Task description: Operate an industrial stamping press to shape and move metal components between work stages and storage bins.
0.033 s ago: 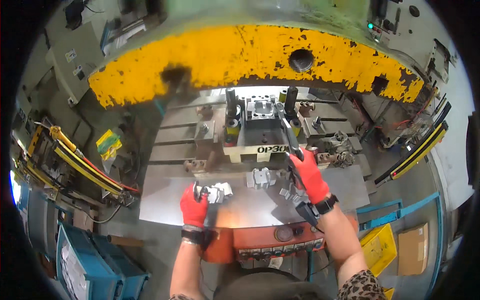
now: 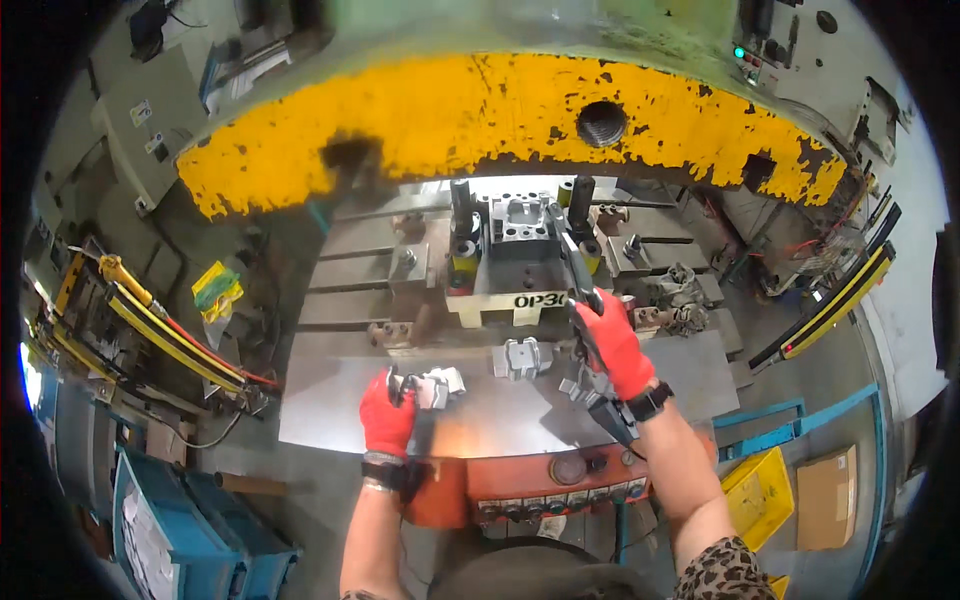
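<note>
A long dark tool (image 2: 577, 268) is gripped by the right hand (image 2: 613, 345), right of the middle of the frame, and its tip is held up by the metal block (image 2: 520, 218) near the top middle. The fingers of the left hand (image 2: 388, 412), left of the middle, are curled beside a pale metal piece (image 2: 442, 388); whether it is gripped cannot be told. Another gray piece (image 2: 522, 358) is set on the table (image 2: 325, 400), in the middle. Red gloves are worn on both hands.
</note>
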Demonstrator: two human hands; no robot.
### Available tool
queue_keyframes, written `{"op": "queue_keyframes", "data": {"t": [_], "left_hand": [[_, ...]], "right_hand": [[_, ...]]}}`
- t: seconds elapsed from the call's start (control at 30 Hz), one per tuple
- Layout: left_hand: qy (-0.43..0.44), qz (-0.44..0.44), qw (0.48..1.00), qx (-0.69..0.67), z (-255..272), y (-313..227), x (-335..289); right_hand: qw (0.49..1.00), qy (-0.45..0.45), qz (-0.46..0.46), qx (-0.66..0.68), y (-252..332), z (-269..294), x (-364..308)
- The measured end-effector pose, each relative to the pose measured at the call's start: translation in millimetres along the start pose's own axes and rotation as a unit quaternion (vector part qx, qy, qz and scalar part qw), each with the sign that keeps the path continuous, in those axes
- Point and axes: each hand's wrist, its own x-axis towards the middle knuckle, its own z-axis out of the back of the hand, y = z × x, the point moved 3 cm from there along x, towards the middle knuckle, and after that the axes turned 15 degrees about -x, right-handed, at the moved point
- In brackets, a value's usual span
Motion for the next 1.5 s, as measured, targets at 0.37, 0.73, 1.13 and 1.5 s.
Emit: {"op": "queue_keyframes", "data": {"t": [0.37, 0.73, 1.13, 1.5], "left_hand": [[0.081, 0.035, 0.996, 0.031, 6, -4, 4], [0.026, 0.059, 0.998, -0.005, -15, -25, 6], [-0.031, -0.059, 0.998, -0.004, -21, -19, 4], [-0.113, -0.020, 0.988, -0.099, -17, -29, -2]], "right_hand": [[0.980, 0.075, -0.165, -0.083, 20, -9, 46], [0.814, 0.066, 0.047, -0.576, 38, 0, 42], [0.965, 0.049, -0.141, -0.214, -6, 93, -119], [0.951, -0.010, -0.226, -0.213, -59, 143, -192]]}}
